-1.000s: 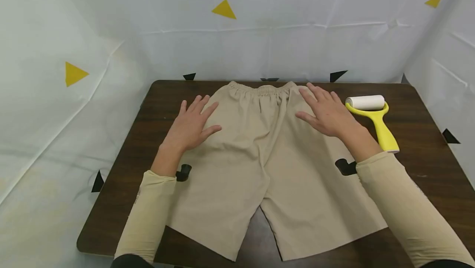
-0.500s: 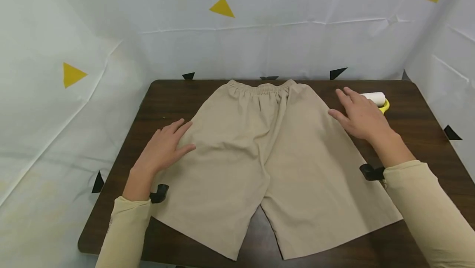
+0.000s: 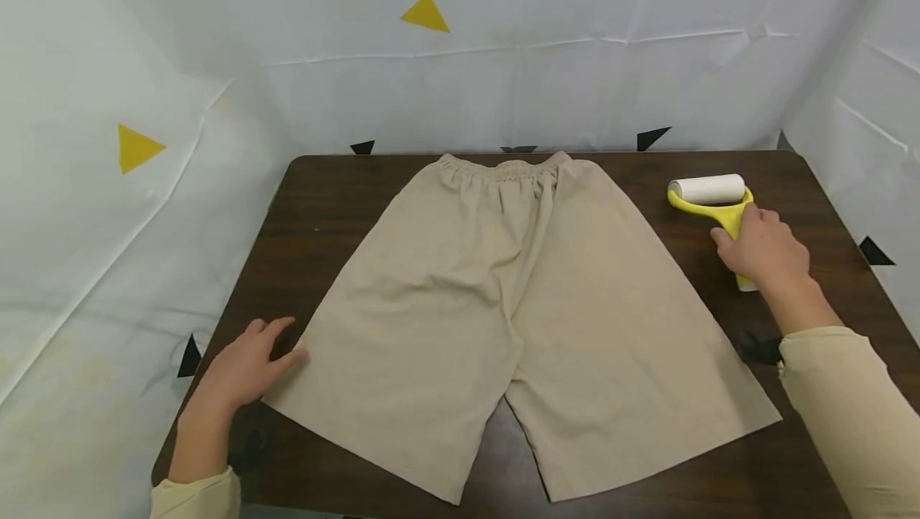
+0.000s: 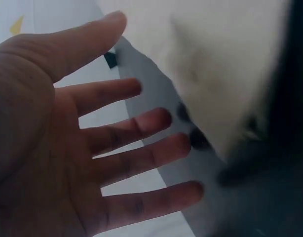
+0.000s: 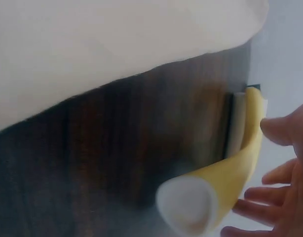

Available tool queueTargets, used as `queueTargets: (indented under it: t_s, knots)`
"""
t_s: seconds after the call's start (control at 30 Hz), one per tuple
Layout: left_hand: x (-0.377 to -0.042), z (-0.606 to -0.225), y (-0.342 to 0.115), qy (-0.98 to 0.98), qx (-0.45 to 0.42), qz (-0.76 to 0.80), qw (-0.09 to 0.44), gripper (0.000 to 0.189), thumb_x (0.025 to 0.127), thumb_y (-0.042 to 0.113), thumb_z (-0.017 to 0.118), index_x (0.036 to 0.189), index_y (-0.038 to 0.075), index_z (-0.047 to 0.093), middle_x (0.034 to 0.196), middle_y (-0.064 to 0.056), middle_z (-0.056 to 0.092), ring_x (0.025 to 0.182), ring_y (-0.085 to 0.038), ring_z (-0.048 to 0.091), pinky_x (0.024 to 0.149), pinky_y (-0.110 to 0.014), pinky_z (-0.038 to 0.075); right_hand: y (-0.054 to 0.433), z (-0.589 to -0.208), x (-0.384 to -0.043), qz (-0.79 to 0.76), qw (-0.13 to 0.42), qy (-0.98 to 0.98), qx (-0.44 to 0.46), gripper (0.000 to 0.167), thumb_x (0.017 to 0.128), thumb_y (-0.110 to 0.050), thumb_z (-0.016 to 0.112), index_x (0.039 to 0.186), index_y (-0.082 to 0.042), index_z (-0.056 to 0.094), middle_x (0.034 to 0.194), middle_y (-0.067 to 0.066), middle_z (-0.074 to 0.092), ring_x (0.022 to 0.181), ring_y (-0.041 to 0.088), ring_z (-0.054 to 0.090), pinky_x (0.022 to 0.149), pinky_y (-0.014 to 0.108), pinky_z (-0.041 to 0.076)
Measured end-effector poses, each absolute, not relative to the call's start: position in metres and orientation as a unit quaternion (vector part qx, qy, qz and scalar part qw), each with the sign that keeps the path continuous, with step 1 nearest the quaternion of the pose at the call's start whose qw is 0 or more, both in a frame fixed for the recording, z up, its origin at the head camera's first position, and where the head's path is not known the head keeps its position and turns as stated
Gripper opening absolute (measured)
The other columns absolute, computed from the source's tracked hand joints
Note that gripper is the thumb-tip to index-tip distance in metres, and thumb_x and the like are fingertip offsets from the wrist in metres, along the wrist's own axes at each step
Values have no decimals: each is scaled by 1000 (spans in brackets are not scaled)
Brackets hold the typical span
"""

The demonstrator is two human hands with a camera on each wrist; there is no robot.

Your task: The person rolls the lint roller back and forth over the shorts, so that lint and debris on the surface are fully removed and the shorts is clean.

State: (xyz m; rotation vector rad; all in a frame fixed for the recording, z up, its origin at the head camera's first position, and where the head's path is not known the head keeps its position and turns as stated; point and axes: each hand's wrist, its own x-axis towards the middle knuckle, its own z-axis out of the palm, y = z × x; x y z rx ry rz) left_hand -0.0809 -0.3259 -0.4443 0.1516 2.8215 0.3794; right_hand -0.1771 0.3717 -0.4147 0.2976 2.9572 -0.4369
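Beige shorts (image 3: 424,327) with a gathered elastic waistband lie spread on the dark table, waistband at the back. My left hand (image 3: 240,367) is beside the lower left leg edge, thumb and index near the cloth; the left wrist view shows its fingers (image 4: 136,160) spread and straight, holding nothing. Over at the right, a lint roller (image 3: 729,218) with a white roll and yellow handle lies on the table. My right hand (image 3: 771,249) is over its handle. In the right wrist view the fingers are apart, with the thumb right at the yellow handle (image 5: 230,173), not wrapped round it.
The dark wood-grain table (image 3: 323,215) has a white sheet (image 3: 546,88) standing behind it and at both sides. Yellow triangles (image 3: 426,14) and black triangles (image 3: 652,138) mark the sheet.
Both hands have left the upper part of the shorts. The left hand moved down and left to the leg hem; the right hand moved right to the lint roller's handle. The shorts stay put.
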Motion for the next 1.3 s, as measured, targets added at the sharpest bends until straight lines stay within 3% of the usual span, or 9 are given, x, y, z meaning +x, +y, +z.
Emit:
queueTargets:
  t_s: [0.17,0.3,0.47,0.73,0.93,1.13,1.3]
  knots:
    - [-68,-449,-336,973,37,159,166,68,91,56,61,132,3,53,103,-13,57,87,-27,58,71,-49,47,379,-421,-175,-145,83,980,107,65,100,-36,44,131,19,28,102,34,41,84,47,49,62,54,41]
    - [-63,-449,-336,968,38,185,164,48,91,43,68,120,6,59,86,-2,57,71,-17,53,61,-39,43,380,-424,-176,-154,87,978,108,48,100,-29,45,119,14,36,91,28,47,78,42,49,60,49,40]
    - [-62,-452,-334,970,28,189,153,32,88,25,73,113,9,60,77,1,56,63,-15,49,56,-34,39,378,-427,-177,-162,85,975,124,35,100,-23,46,110,9,40,86,25,49,76,40,49,61,48,39]
    - [-63,-455,-335,972,12,180,148,26,85,21,75,104,10,62,76,1,55,63,-16,49,55,-34,38,377,-427,-179,-153,93,972,150,33,99,-19,46,111,10,39,87,26,49,76,40,48,62,48,39]
    - [-65,-455,-334,971,2,181,157,22,85,20,75,100,12,62,75,1,55,62,-16,49,54,-34,38,377,-432,-182,-165,88,970,156,39,92,-11,51,113,18,37,91,29,46,77,41,47,63,50,40]
    - [-66,-455,-334,968,-4,187,166,19,85,20,74,97,11,62,75,1,54,62,-17,49,54,-34,37,377,-439,-187,-191,73,965,164,49,89,-10,48,120,24,32,100,36,37,90,50,41,77,61,36]
    - [-66,-456,-334,968,0,190,166,16,86,20,74,93,11,63,74,1,54,62,-16,48,54,-34,37,378,-444,-188,-213,61,960,169,47,94,-13,41,124,23,29,103,36,35,95,53,38,82,64,30]
